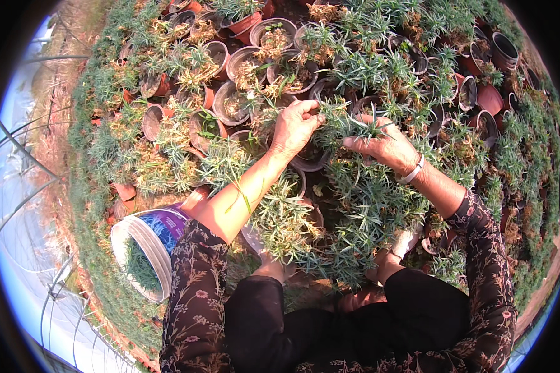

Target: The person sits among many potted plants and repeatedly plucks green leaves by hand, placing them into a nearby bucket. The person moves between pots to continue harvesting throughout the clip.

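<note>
My right hand [385, 144] holds a small bunch of grey-green leafy shoots [369, 127] between thumb and fingers. A pale band [411, 170] circles that wrist. Just left of it, my left hand [296, 126] reaches into a potted plant [332, 111], thumb and fingertips bent close to its narrow leaves. Whether those fingers grip a stem is hard to see. Below both hands stands a dark plastic pot [311, 161], partly covered by foliage. A long grass blade [241, 192] lies across my left forearm.
A white plastic bucket [164, 268] lies tilted at my left, with green shoots [142, 270] inside. Potted plants crowd the ground ahead and on both sides. Several pots, such as this one [231, 103], hold dry growth. Metal hoops [28, 156] and plastic sheeting rise at far left.
</note>
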Motion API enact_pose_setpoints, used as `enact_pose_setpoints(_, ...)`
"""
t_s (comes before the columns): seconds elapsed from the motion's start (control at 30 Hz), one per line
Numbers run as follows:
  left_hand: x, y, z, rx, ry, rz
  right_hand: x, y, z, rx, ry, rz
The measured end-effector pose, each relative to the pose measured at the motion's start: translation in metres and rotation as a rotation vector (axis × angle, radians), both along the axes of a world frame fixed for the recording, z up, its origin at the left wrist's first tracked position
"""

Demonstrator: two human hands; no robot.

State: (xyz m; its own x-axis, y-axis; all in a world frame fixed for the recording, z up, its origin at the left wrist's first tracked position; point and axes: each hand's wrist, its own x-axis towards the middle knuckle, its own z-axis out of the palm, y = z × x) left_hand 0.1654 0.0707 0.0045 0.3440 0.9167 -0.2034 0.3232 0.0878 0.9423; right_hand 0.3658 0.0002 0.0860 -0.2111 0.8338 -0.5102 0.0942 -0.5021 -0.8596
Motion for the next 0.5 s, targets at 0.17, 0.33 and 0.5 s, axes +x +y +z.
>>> enact_pose_setpoints(0.17, -0.002, -0.010, 0.010, 0.207, 0.195, -0.104, 0.018, -0.010, 0.002, -0.069, -0.147, 0.004)
enact_pose_setpoints(0.33, -0.004, -0.011, 0.011, 0.268, 0.187, -0.117, 0.034, 0.006, -0.005, 0.000, 0.034, -0.062)
enact_pose_setpoints(0.5, -0.001, -0.015, 0.019, 0.342, 0.233, -0.159, 0.027, 0.013, -0.006, 0.034, 0.065, -0.064)
